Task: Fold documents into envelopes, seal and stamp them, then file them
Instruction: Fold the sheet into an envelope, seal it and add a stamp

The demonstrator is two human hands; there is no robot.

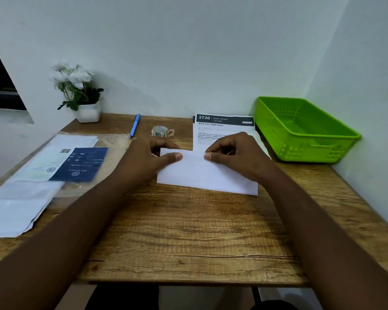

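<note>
I saw a glossy plastic packet of white envelopes (61, 166) lying flat, well left of my left hand (152, 156). That hand pinched the top edge of a smooth white folded sheet (207, 175) on the grained wooden desk (188, 238). My right hand (233, 153) pinched the same edge, over printed documents (224, 126). Further right sat a perforated green plastic basket (305, 130).

A wooden table (188, 231) is carrying a folded white sheet (207, 174) at centre, plastic-wrapped envelopes (43, 175) at left, and a flower pot (88, 113), blue pen (135, 125), tape roll (162, 131), printed documents (224, 128) and green basket (305, 128) along the top.
</note>
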